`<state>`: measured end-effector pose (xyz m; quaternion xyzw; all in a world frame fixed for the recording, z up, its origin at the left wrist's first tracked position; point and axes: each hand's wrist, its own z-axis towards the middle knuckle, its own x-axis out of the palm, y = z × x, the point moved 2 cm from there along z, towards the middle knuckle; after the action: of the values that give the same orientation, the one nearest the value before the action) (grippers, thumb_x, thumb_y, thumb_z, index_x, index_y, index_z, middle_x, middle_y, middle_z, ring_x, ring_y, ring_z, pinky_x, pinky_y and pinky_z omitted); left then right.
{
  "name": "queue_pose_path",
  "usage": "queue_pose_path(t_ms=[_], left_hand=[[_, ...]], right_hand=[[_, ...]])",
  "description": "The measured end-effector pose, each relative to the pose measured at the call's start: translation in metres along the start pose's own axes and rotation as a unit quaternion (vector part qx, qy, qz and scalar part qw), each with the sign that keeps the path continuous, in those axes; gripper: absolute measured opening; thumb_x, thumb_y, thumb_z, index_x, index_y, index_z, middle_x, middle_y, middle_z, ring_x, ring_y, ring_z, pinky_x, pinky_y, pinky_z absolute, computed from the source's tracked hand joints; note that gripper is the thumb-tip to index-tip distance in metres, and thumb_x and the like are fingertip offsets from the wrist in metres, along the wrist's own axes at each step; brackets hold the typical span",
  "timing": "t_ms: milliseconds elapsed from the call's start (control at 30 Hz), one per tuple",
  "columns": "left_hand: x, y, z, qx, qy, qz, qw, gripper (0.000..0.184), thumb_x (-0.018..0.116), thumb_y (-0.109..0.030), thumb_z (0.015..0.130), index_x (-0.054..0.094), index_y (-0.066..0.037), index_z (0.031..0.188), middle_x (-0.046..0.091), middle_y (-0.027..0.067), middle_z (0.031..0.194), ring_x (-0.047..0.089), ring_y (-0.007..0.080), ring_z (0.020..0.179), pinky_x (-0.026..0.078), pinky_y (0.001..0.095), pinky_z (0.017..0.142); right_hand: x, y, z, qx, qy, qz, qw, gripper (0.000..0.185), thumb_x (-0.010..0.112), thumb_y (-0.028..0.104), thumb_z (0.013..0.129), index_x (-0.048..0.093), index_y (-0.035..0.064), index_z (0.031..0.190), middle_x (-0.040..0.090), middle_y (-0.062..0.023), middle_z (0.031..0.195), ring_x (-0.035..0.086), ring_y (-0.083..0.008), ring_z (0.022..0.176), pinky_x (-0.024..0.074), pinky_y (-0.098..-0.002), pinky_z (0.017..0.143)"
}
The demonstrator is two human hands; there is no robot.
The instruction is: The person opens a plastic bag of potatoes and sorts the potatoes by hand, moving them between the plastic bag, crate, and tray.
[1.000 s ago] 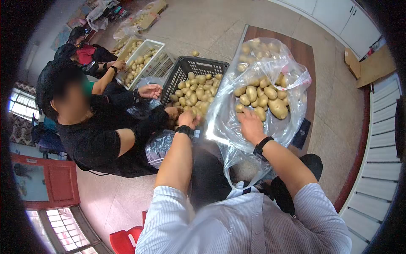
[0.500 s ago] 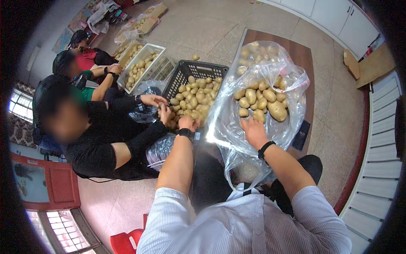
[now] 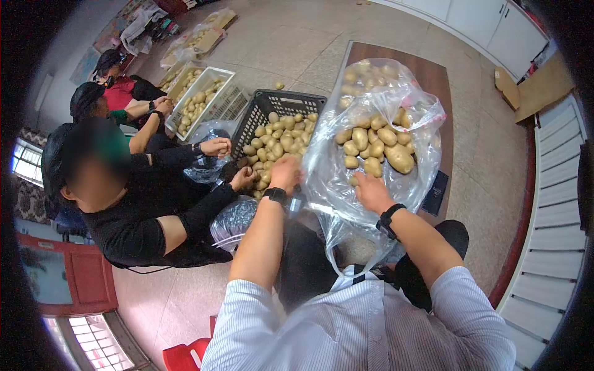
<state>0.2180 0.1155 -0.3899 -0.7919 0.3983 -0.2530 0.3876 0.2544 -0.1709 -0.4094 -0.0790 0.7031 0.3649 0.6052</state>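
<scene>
My left hand [image 3: 286,174] is over the near right part of the black crate [image 3: 250,117], beside its potatoes [image 3: 281,137]. Motion smears its fingers, and anything in them cannot be made out. On the low brown table [image 3: 427,74] lies a clear plastic bag [image 3: 328,179] with several potatoes [image 3: 371,139] on and in it. My right hand [image 3: 371,190] is at the near edge of that group, its fingers closed round a small potato [image 3: 353,181].
A co-worker in black [image 3: 139,204] sits at the left, hands by the black crate. Two more people sit beyond, near a white crate of potatoes [image 3: 230,102]. A red stool [image 3: 182,355] stands at the lower left. One potato [image 3: 279,86] lies on the floor.
My left hand has risen from low in the crate toward its right side. My right hand has closed on a small potato. The co-worker's hands have moved apart.
</scene>
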Motion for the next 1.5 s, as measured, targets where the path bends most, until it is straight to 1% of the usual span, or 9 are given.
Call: queue_pose_path(t_ms=[167,400,500,567,800,967,1133,1267,1500], left_hand=[[0.024,-0.006,-0.017,-0.007,0.112,0.06,0.992,0.035,0.06,-0.026,0.094,0.05,-0.007,0.122,0.062,0.0078,0.1,0.063,0.021,0.07,0.049,0.0314,0.055],[0.052,-0.011,-0.043,-0.032,0.165,0.152,0.974,0.041,0.06,-0.033,0.094,0.051,-0.004,0.121,0.062,0.0079,0.101,0.064,0.0203,0.067,0.048,0.0301,0.054],[0.058,-0.008,-0.045,-0.029,0.22,0.158,0.962,0.042,0.06,-0.035,0.094,0.051,-0.003,0.121,0.062,0.0085,0.103,0.065,0.0208,0.066,0.048,0.0299,0.053],[0.062,-0.01,-0.05,-0.027,0.204,0.179,0.962,0.041,0.059,-0.035,0.094,0.054,-0.003,0.119,0.062,0.0091,0.103,0.065,0.0206,0.066,0.047,0.0291,0.052],[0.067,-0.004,-0.05,-0.047,0.306,0.135,0.941,0.032,0.062,-0.033,0.095,0.06,-0.005,0.111,0.067,0.0059,0.088,0.065,0.0188,0.061,0.047,0.0279,0.046],[0.057,-0.001,-0.05,-0.068,0.323,0.119,0.936,0.029,0.062,-0.031,0.095,0.06,-0.007,0.111,0.067,0.0078,0.089,0.064,0.0193,0.059,0.046,0.0259,0.042],[0.038,0.0,-0.029,-0.078,0.317,0.092,0.941,0.03,0.056,-0.033,0.098,0.059,-0.007,0.113,0.065,0.009,0.093,0.063,0.0199,0.061,0.049,0.0254,0.046],[0.029,-0.007,-0.032,-0.043,0.199,0.041,0.978,0.027,0.051,-0.031,0.1,0.057,-0.009,0.114,0.064,0.0105,0.101,0.061,0.0178,0.071,0.052,0.0273,0.052],[0.01,-0.01,-0.022,0.011,0.15,-0.07,0.986,0.032,0.046,-0.025,0.098,0.053,-0.004,0.121,0.062,0.012,0.103,0.063,0.0214,0.072,0.056,0.0324,0.058]], right_hand=[[-0.011,0.003,-0.004,0.04,-0.033,0.156,0.986,0.041,0.055,0.022,0.091,0.048,0.0036,0.128,0.06,-0.0236,0.116,0.057,-0.0428,0.109,0.0433,-0.0483,0.094],[0.0,0.025,0.007,0.08,-0.053,0.316,0.944,0.041,0.057,0.028,0.093,0.05,0.0024,0.123,0.063,-0.0266,0.111,0.061,-0.0452,0.1,0.0479,-0.0485,0.085],[0.006,0.034,0.011,0.067,-0.049,0.391,0.917,0.037,0.054,0.028,0.096,0.051,0.0014,0.121,0.066,-0.0205,0.098,0.066,-0.0347,0.084,0.0513,-0.0436,0.075],[-0.015,0.053,0.007,0.118,0.027,0.524,0.843,0.028,0.051,0.027,0.099,0.056,0.0017,0.11,0.057,0.0006,0.078,0.052,-0.0059,0.066,0.0462,-0.0237,0.059],[-0.011,0.055,0.01,0.09,0.081,0.532,0.838,0.032,0.047,0.035,0.101,0.057,0.004,0.102,0.057,0.0007,0.077,0.052,-0.0069,0.063,0.0458,-0.0232,0.059],[-0.022,0.056,0.002,0.062,0.043,0.391,0.917,0.042,0.046,0.039,0.1,0.062,0.0019,0.09,0.061,-0.0109,0.067,0.059,-0.0265,0.061,0.0486,-0.0382,0.065],[-0.02,0.045,-0.008,0.013,-0.066,0.338,0.939,0.023,0.056,0.022,0.093,0.064,0.0005,0.094,0.066,-0.0185,0.087,0.063,-0.0348,0.085,0.0484,-0.0429,0.076],[-0.016,0.01,-0.021,-0.023,-0.136,0.118,0.983,0.019,0.059,0.013,0.084,0.066,0.0016,0.097,0.065,-0.0191,0.095,0.059,-0.0378,0.095,0.0456,-0.0458,0.086],[-0.01,-0.016,-0.039,-0.025,-0.09,0.04,0.995,0.021,0.059,0.01,0.081,0.065,0.0035,0.1,0.063,-0.0177,0.1,0.059,-0.0392,0.092,0.047,-0.047,0.086]])
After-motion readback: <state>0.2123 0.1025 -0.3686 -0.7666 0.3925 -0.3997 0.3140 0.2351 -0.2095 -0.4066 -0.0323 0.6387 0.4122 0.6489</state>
